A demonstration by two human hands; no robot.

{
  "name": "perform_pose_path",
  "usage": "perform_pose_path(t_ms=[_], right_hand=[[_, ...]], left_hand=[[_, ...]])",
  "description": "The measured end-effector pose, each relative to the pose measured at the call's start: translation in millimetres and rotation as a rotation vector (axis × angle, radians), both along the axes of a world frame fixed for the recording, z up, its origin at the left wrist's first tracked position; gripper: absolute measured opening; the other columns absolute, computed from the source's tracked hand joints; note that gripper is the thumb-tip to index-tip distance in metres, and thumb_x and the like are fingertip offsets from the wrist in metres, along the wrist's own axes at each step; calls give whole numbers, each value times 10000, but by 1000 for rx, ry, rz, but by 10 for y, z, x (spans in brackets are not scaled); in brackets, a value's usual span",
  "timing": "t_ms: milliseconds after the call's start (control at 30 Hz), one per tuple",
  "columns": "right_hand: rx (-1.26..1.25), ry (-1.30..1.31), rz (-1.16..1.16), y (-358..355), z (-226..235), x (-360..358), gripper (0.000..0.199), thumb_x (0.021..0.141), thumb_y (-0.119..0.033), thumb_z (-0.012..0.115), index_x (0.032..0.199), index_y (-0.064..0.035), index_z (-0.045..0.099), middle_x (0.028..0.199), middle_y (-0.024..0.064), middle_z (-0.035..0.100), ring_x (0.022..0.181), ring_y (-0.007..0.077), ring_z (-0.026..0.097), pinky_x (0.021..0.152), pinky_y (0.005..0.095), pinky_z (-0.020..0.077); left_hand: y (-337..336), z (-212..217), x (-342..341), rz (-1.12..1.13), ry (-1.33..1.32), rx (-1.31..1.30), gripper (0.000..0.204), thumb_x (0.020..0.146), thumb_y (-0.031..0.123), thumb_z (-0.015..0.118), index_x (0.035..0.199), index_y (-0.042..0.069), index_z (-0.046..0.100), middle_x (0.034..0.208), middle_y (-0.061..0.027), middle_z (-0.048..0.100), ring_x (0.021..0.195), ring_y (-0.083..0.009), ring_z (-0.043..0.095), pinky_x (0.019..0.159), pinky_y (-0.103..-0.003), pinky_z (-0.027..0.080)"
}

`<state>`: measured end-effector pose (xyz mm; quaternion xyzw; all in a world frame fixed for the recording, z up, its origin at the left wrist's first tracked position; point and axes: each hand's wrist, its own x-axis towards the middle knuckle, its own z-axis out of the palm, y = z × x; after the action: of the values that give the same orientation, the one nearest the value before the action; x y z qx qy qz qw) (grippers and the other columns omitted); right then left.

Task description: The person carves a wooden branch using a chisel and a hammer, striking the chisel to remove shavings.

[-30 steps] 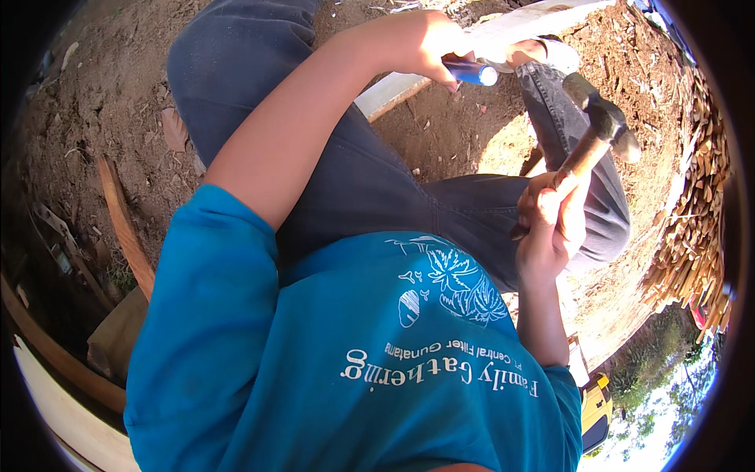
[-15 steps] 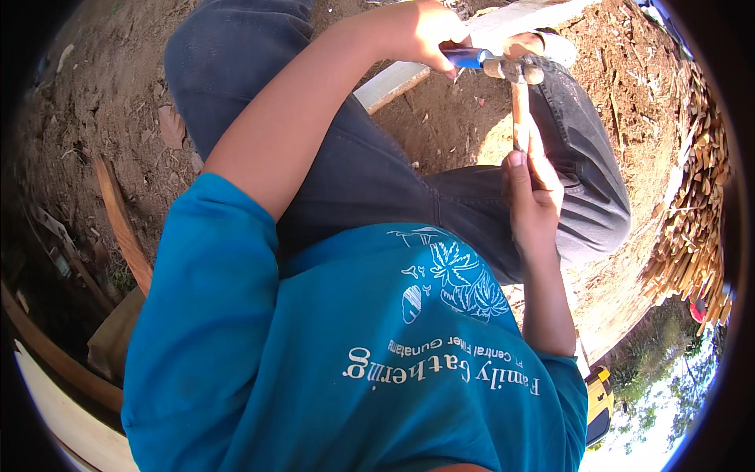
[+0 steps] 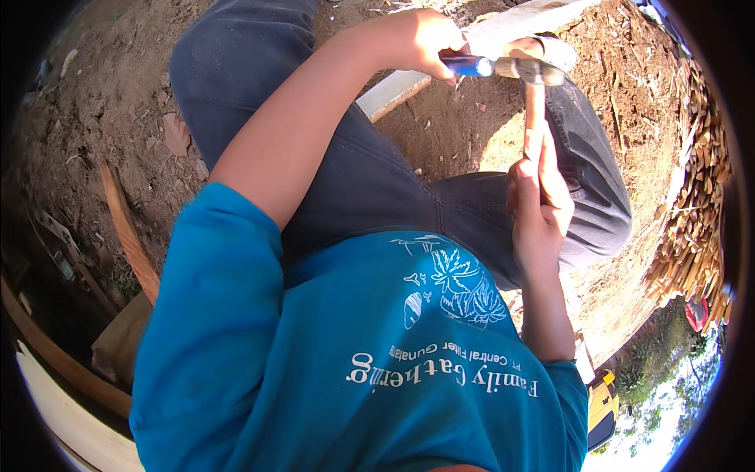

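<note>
Blue cylindrical handle (image 3: 472, 65), at the head view's one o'clock, is wrapped by the left grip (image 3: 432, 49); the right grip (image 3: 543, 197) clasps a wooden-shafted metal hammer (image 3: 535, 102), its head just beside. Striking seems in hand; another blow would call for steady aim.

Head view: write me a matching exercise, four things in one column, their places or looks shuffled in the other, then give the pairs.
Column one:
1. Hammer
2. Blue cylinder
3. T-shirt
4. Wood pile

Column two:
A. Held in the left hand
B. Along the picture's right edge
C. Held in the right hand
D. Bears white print

Pairs: 1-C, 2-A, 3-D, 4-B
</note>
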<state>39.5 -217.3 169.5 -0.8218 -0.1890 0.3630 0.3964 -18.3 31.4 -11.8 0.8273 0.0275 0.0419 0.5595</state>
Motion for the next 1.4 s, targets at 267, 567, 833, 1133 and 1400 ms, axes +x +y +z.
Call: perform_pose_path(t_ms=[267, 567, 833, 1133, 1400], right_hand=[[421, -79, 52, -66, -111, 36, 355, 1050, -104, 561, 1373, 43, 546, 838, -29, 569, 703, 22, 463, 644, 165, 382], [68, -90, 49, -87, -273, 46, 515, 1043, -58, 552, 1531, 31, 412, 841, -26, 575, 635, 12, 454, 562, 153, 349], [111, -50, 33, -74, -162, 93, 438, 1055, -87, 545, 1458, 72, 482, 1065, 54, 662, 856, 53, 567, 761, 191, 457], [388, -87, 80, -131, -260, 100, 511, 1038, -85, 573, 1523, 10, 443, 895, -6, 608, 662, 4, 452, 588, 149, 363], [90, -52, 52, -53, -288, 109, 500, 1037, -39, 549, 1518, 35, 432, 915, -17, 603, 681, 6, 451, 609, 144, 358]], left_hand=[[14, -21, 39, -22, -104, 26, 375, 734, 285, 806, 962, 6, 700, 867, -212, 680, 819, -357, 663, 749, -443, 527], [35, -71, 34, -32, -53, 179, 408, 716, 290, 840, 978, 8, 707, 863, -213, 677, 809, -367, 660, 744, -439, 528], [29, -10, -3, 19, -76, 65, 436, 722, 295, 841, 1008, -4, 705, 904, -218, 681, 846, -374, 662, 774, -444, 531], [25, -51, 8, -37, -81, 5, 425, 724, 288, 843, 999, -5, 703, 916, -220, 686, 841, -354, 664, 767, -432, 529], [109, -43, 52, -72, 66, 71, 468, 702, 299, 861, 1032, 1, 717, 946, -211, 707, 846, -350, 672, 763, -427, 530]])
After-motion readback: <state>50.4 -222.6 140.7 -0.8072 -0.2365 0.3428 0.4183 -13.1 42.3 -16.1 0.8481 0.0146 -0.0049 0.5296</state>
